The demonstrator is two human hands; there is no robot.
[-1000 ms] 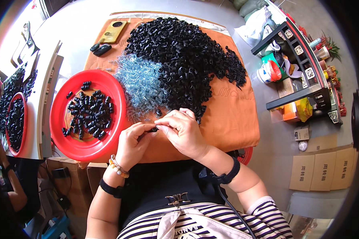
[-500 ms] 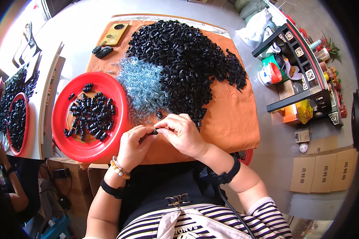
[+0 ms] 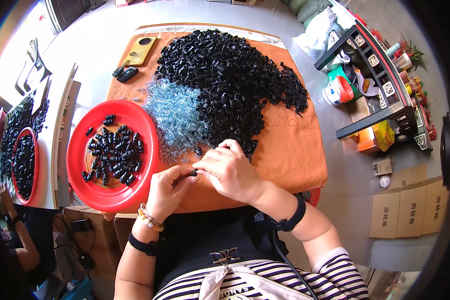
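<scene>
Head view: the left hand [image 3: 166,194] and right hand [image 3: 231,172] meet over an orange cloth [image 3: 295,160], fingertips of both pinched on a small black part [image 3: 193,173] between them. A red tray [image 3: 77,162] of black pieces [image 3: 116,150] sits left; silvery springs [image 3: 177,107] and a black heap [image 3: 225,75] lie beyond.

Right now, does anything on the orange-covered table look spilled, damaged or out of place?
Nothing looks plainly damaged or spilled. A small black piece lies apart from the black heap, at the near edge of the pale springs, close to the right hand. The yellow object at the far left looks unlike the work parts.
</scene>
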